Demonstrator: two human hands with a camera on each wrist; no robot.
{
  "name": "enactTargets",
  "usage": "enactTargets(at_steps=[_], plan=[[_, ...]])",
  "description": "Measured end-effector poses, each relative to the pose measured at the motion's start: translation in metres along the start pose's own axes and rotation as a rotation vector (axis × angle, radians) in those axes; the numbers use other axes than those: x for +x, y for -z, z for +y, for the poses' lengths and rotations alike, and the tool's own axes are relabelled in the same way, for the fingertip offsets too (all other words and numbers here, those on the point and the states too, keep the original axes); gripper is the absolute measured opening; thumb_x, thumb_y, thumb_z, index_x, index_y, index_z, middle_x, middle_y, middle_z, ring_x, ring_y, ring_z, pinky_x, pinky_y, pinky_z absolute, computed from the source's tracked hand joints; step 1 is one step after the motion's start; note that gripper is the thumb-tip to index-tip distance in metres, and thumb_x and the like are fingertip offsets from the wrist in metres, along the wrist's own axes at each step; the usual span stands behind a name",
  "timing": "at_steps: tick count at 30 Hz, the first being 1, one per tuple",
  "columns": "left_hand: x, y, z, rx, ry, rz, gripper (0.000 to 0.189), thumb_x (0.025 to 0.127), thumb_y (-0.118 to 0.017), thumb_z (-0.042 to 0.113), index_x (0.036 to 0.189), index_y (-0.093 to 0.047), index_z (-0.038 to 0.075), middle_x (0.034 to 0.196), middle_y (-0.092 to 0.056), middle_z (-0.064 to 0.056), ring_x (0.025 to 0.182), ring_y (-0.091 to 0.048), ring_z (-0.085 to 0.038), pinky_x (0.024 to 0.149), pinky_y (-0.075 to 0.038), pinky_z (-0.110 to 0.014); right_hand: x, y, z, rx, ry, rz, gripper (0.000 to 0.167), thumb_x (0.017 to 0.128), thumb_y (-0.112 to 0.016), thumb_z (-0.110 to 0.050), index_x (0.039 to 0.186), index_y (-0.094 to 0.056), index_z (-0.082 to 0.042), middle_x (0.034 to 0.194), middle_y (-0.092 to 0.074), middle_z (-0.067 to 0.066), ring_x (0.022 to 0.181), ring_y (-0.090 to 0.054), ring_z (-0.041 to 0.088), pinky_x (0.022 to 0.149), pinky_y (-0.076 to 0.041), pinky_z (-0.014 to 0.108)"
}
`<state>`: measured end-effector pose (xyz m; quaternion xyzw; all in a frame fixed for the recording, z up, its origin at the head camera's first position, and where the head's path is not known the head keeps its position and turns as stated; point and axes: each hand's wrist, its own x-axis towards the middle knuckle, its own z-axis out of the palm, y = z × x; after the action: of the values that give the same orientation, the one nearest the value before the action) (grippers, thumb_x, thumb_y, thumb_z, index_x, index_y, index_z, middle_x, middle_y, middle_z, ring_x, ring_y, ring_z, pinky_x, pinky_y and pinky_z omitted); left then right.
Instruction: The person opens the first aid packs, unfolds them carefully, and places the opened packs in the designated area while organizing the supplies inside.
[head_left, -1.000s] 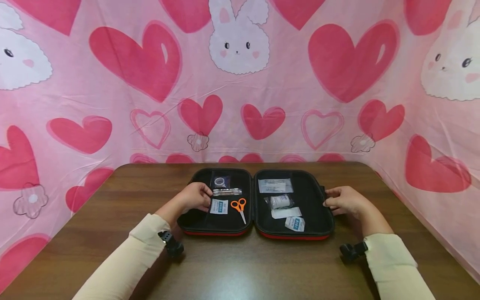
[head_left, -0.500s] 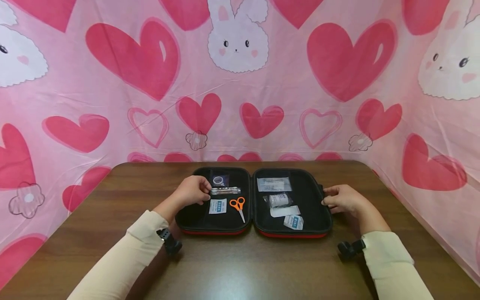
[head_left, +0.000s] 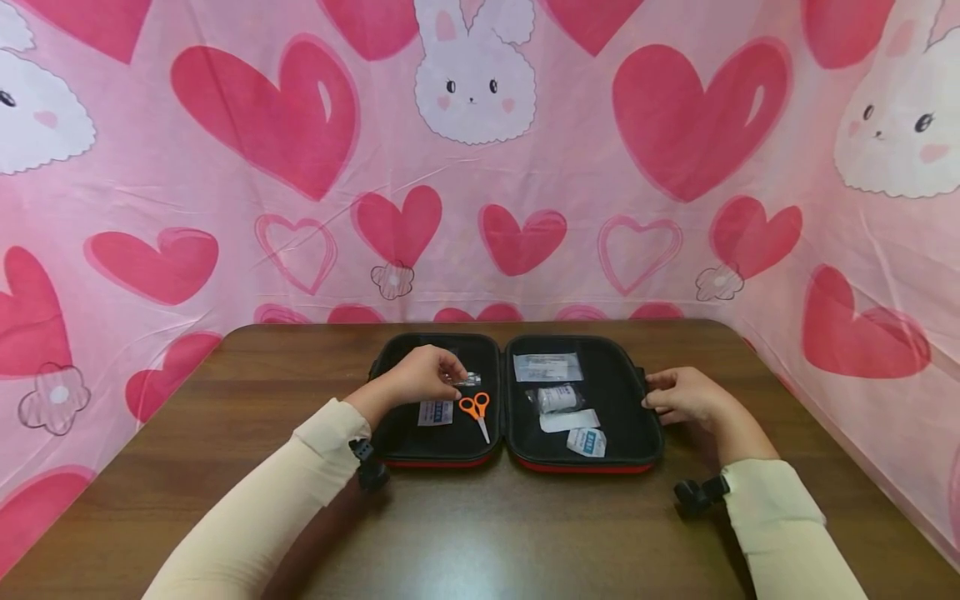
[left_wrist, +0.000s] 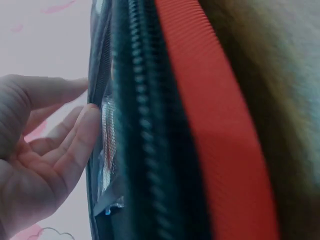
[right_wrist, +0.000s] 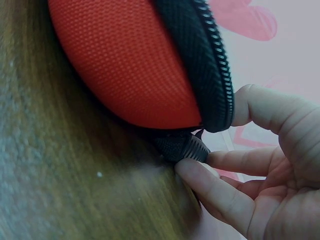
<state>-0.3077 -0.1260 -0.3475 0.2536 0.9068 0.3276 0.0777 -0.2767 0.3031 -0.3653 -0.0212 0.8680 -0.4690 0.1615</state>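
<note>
An unzipped first-aid case, black inside and red outside, lies spread flat on the table. Over its left half hovers my left hand, thumb and fingers bent and apart, just left of orange-handled scissors. Beneath it, a clear slim packet and a white-blue sachet are partly covered. In the left wrist view, the left fingers are near the shiny packet, holding nothing visible. My right hand holds the case's right edge, fingers around the rim and black tab in the right wrist view.
The case's right half carries a flat clear packet, a wrapped white roll, a white strip and another sachet. Behind the wooden table hangs a pink heart-patterned cloth.
My left hand has moved right from the case's left side toward the scissors, now covering the small tape roll and most of the slim packet. The right hand stays at the right edge.
</note>
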Motion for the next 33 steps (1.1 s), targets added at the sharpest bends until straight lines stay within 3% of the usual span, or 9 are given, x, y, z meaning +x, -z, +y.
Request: enactTargets(at_steps=[8,16,21,28,33], plan=[[0.017,-0.001,0.010,0.023,-0.070,-0.160,0.032,0.077,-0.082,0.005,0.108,-0.073,0.006,0.101,-0.072,-0.006,0.085,-0.066,-0.011,0.075,-0.056,-0.028,0.000,0.000,-0.001,0.006,-0.002,0.002,0.068,0.086,-0.068,-0.008,0.138,-0.034,0.020,0.122,-0.051,0.034,0.094,-0.061,0.027,0.083,-0.056,0.043],[0.024,-0.007,0.012,0.035,-0.011,-0.261,0.041,0.074,-0.085,0.007,0.112,-0.071,0.010,0.107,-0.069,-0.003,0.093,-0.065,-0.016,0.080,-0.055,-0.029,-0.001,0.000,-0.001,0.008,-0.002,-0.007,0.069,0.086,-0.069,-0.009,0.138,-0.033,0.020,0.126,-0.047,0.037,0.096,-0.061,0.029,0.083,-0.056,0.043],[0.024,-0.009,0.009,-0.004,-0.011,-0.296,0.043,0.071,-0.085,0.002,0.111,-0.071,0.009,0.102,-0.065,-0.003,0.084,-0.063,-0.013,0.075,-0.055,-0.027,-0.002,0.000,-0.002,0.011,0.005,-0.011,0.069,0.087,-0.068,-0.009,0.138,-0.032,0.021,0.129,-0.045,0.039,0.096,-0.062,0.029,0.083,-0.056,0.043],[0.023,-0.011,0.005,0.028,-0.049,-0.316,0.029,0.071,-0.085,0.002,0.097,-0.073,0.006,0.085,-0.068,0.001,0.076,-0.059,-0.010,0.069,-0.052,-0.022,-0.003,0.000,-0.002,0.014,0.008,-0.016,0.070,0.087,-0.068,-0.009,0.138,-0.032,0.021,0.128,-0.046,0.039,0.094,-0.062,0.027,0.083,-0.056,0.042],[0.021,-0.012,0.004,0.050,-0.046,-0.319,0.039,0.072,-0.085,0.004,0.109,-0.072,0.007,0.084,-0.066,0.000,0.075,-0.059,-0.010,0.069,-0.052,-0.022,-0.003,0.000,-0.003,0.017,0.006,-0.018,0.070,0.087,-0.068,-0.008,0.138,-0.031,0.022,0.128,-0.046,0.039,0.094,-0.063,0.028,0.083,-0.056,0.043]])
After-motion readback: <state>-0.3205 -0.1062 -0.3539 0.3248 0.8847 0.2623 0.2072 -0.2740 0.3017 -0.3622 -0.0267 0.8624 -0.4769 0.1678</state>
